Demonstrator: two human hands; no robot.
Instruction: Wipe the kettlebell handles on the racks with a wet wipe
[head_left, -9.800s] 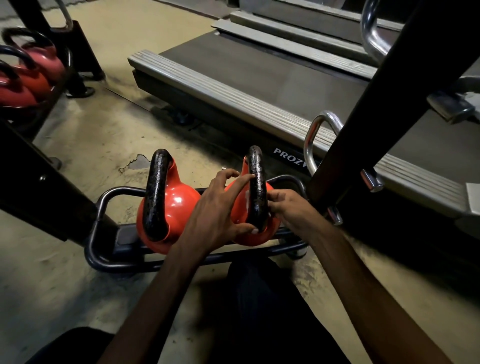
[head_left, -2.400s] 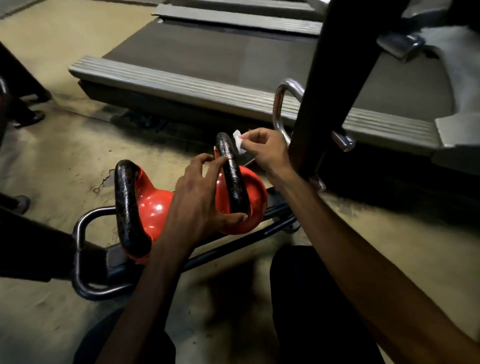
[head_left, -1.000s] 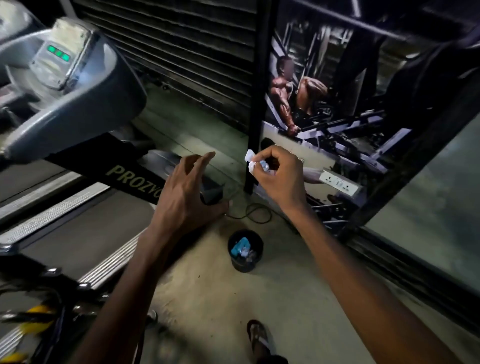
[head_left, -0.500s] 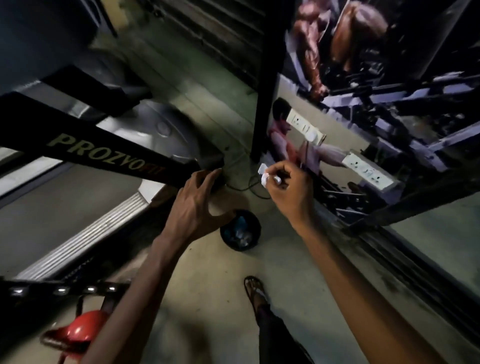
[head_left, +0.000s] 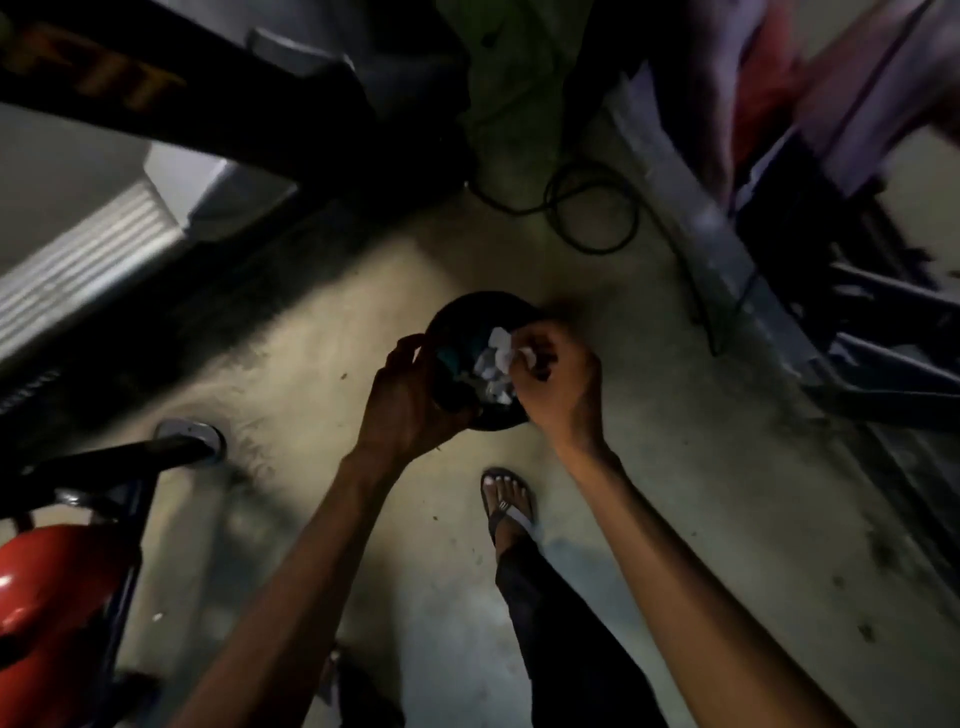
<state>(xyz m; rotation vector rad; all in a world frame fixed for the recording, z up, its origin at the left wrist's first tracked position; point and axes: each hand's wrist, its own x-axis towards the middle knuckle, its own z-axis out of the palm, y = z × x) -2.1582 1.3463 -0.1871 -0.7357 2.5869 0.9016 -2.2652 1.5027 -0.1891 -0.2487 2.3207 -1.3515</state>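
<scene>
Kettlebell cut off at L edge; bin half-hidden.

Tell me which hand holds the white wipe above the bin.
The right hand: its fingertips pinch the white wipe above the black bin. The left hand, beside it, has curled fingers and holds no wipe.

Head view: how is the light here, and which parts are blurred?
Head view: dim overall, with one brighter patch on the floor beside the bin. Head view: the upper right is smeared by motion; the right hand and the wipe are slightly soft. Head view: a small glare spot sits on the kettlebell.
</scene>
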